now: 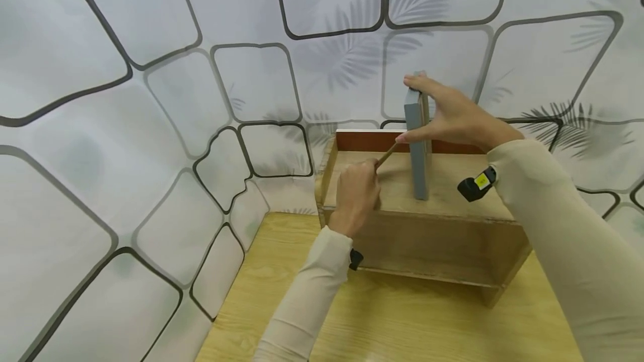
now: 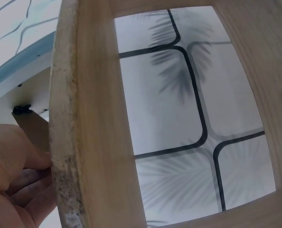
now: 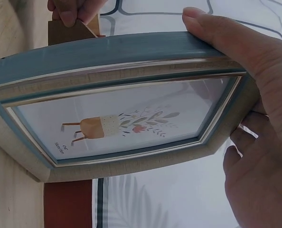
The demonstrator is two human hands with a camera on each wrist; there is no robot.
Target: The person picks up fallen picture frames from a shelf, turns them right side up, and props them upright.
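Note:
A picture frame (image 1: pixel 416 149) with a blue-grey edge stands upright, edge-on in the head view, on top of a small wooden shelf (image 1: pixel 465 197). My right hand (image 1: pixel 455 113) grips its upper part, thumb and fingers spread across the edge. In the right wrist view, the frame's front shows a print (image 3: pixel 98 127) of a plant in a legged pot. On the frame's back side, my left hand (image 1: pixel 356 191) pinches the brown support leg (image 1: pixel 386 155), which is swung out from the back. A black hinge (image 2: pixel 22 110) joins leg and back in the left wrist view.
The shelf has a reddish-brown back rail (image 1: pixel 369 141) and an open compartment (image 1: pixel 427 244) below its top. It stands on a yellow wood-grain table (image 1: pixel 271 272). Patterned wall covering (image 1: pixel 251 82) rises close behind and at the left.

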